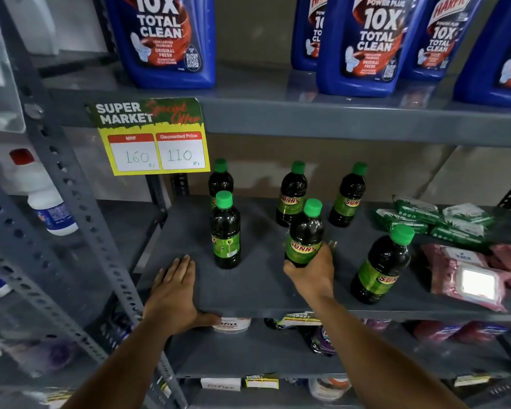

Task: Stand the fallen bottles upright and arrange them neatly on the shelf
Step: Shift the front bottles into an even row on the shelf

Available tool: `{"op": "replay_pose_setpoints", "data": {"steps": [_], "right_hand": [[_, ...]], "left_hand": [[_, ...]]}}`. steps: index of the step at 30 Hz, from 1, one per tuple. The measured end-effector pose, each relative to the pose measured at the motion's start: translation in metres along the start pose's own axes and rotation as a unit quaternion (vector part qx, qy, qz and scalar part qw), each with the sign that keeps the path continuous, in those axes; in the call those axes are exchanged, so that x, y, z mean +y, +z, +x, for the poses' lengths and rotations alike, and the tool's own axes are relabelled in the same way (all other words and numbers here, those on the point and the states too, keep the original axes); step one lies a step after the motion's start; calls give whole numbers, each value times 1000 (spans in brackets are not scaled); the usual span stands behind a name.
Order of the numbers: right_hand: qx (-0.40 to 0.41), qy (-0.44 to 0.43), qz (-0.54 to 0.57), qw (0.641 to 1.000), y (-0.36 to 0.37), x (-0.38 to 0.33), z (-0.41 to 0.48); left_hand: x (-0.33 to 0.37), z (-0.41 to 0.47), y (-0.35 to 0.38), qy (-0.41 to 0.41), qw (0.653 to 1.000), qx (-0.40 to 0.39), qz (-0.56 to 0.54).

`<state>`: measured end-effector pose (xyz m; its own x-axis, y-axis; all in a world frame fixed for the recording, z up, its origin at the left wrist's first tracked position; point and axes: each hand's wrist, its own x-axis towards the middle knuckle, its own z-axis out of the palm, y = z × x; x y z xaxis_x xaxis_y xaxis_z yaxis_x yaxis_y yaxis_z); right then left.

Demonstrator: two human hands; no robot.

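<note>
The right hand (310, 274) is wrapped low around one Sunny bottle (305, 235), approx. at the middle of the grey shelf (257, 287). The low grip probably serves to steady the base; I cannot tell if the base touches the shelf. Five other bottles stand upright: at 9, 11, 12, 1 and 4 o'clock from it. The left hand (174, 293) lies flat, fingers spread, w/ nothing held, on the shelf's front edge, likely for support.
</note>
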<state>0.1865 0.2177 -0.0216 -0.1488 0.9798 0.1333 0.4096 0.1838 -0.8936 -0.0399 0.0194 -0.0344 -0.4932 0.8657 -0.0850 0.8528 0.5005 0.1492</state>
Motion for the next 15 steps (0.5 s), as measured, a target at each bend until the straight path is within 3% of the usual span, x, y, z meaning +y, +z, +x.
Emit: {"op": "replay_pose_setpoints", "data": {"steps": [12, 15], "right_hand": [[-13, -30, 0, 999, -22, 17, -52], [83, -58, -36, 994, -22, 13, -77]], "left_hand": [[0, 2, 0, 3, 1000, 12, -8], [-1, 0, 1, 11, 1000, 10, -12]]}}
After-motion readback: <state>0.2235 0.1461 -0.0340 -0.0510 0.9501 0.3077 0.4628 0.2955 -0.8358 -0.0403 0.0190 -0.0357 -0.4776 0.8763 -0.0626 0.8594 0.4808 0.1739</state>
